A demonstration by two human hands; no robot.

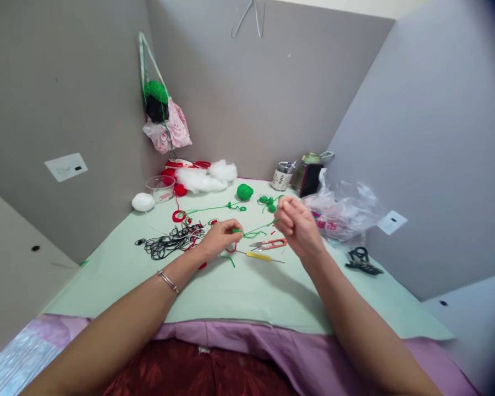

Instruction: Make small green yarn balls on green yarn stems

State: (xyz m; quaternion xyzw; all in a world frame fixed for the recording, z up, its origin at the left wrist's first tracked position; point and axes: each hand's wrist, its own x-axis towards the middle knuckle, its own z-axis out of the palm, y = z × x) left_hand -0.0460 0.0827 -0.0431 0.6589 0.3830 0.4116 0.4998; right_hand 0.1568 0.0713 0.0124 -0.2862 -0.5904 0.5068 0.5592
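Note:
Pinched in my left hand [223,236] is a small piece of green yarn work [237,232], partly hidden by the fingers. From it a strand of green yarn [258,226] runs taut up to my right hand [299,225], whose fingers are closed on its end. Loose green tails hang near the left fingertips. Beneath the hands lie orange-handled thread snips [276,243] and a yellow-handled crochet hook [259,256]. Bits of red yarn show beside my left hand.
Tangled black cord [169,242] lies left of my left hand. Farther back are a green yarn ball [245,191], white stuffing [206,177], a clear plastic tub [160,190] and a pen tin [282,177]. A plastic bag [342,209] and black clips [363,262] sit at right.

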